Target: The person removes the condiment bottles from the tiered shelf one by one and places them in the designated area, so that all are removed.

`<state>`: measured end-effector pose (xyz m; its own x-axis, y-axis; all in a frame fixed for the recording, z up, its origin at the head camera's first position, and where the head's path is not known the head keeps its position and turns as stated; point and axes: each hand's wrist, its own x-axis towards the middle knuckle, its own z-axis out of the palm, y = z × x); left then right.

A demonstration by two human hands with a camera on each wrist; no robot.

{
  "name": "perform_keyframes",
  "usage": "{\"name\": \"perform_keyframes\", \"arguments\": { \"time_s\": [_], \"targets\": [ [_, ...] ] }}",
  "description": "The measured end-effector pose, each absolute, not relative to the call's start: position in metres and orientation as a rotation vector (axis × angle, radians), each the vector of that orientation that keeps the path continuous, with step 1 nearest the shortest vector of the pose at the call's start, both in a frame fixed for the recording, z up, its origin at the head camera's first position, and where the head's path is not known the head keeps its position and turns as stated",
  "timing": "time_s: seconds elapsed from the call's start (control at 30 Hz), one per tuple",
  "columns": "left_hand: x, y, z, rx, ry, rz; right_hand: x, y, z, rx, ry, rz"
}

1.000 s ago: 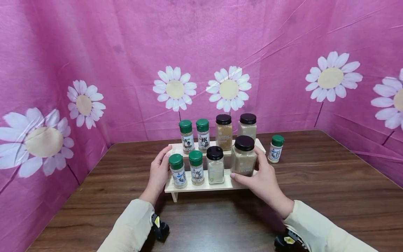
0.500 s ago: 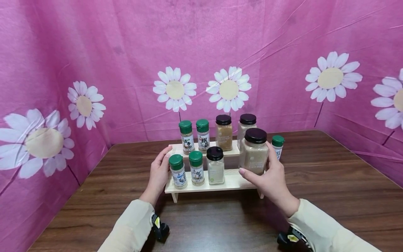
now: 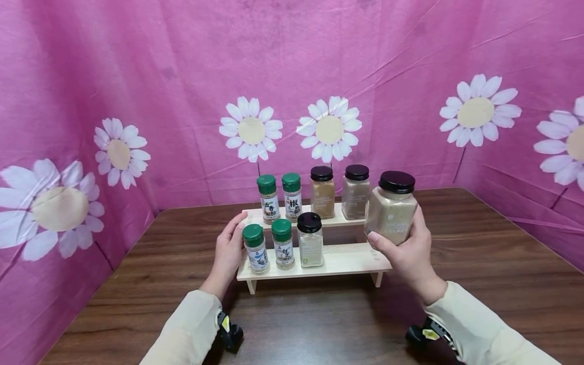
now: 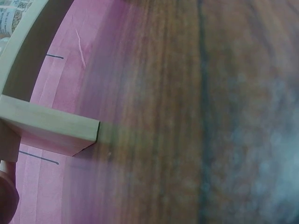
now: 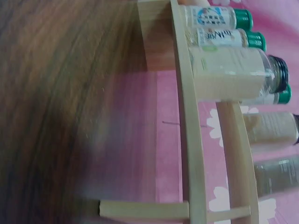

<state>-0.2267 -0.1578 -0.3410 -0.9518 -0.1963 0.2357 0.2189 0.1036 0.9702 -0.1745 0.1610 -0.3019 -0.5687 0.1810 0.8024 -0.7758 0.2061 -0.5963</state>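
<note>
Two hands are working at a pale two-step wooden rack (image 3: 339, 261) that is standing on a dark brown wooden table (image 3: 479, 263), backed by a pink cloth with white daisies (image 3: 137, 76). Counting from the left: four small clear bottles with green caps are sitting on the rack, two on the lower step (image 3: 256, 248) (image 3: 283, 243) and two on the upper step (image 3: 268, 198) (image 3: 292, 196); four square glass jars with black lids are showing in all, one on the lower step (image 3: 311, 240), two on the upper step (image 3: 322, 185) (image 3: 356, 184), and one lifted off. The left hand (image 3: 228, 252) is lying against the rack's left end, fingers fairly straight and loosely together, fingertips touching the edge of the upper step and the thumb lying beside the leftmost green-capped bottle; it is gripping nothing that shows. Further right, the right hand (image 3: 410, 253) is wrapping thumb and curled fingers round the fourth jar, a large square glass jar of beige powder with a black lid (image 3: 391, 213), and is holding it upright in the air, clear of the rack, just off the right end and above the level of the lower step (whose right half is lying bare). The right wrist view is showing the rack sideways, with the bottles and jars on its steps.
</note>
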Motion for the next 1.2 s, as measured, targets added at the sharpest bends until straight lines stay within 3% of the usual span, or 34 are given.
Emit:
{"name": "perform_keyframes", "arguments": {
  "time_s": [0.63,1.2],
  "targets": [
    [-0.229,-0.160,-0.342,-0.057,-2.079,-1.919,-0.191,0.212,-0.296,0.267,-1.719,1.358],
    [-0.229,-0.160,-0.342,-0.046,-2.093,-1.908,-0.215,0.253,-0.320,-0.003,-1.923,1.168]
  ]
}}
